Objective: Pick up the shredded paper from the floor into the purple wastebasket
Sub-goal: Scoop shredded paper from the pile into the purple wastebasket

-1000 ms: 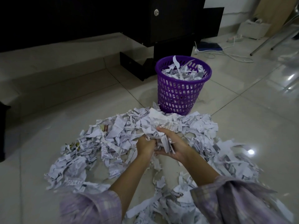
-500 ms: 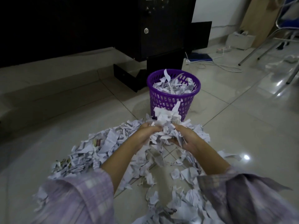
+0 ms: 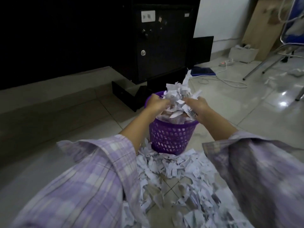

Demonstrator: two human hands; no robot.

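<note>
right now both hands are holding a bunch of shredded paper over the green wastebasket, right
Not quite: the wastebasket is purple, not green. The head view shows both hands, left and right, holding a bunch of shredded paper over it.

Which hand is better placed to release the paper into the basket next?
Neither alone: left hand and right hand grip one shredded paper bundle from opposite sides, directly over the purple wastebasket. Both should probably open together.

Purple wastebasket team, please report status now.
Left hand and right hand grip one bundle of shredded paper above the purple wastebasket. Basket nearly full. Much shredded paper on floor. Nothing blocking.
</note>
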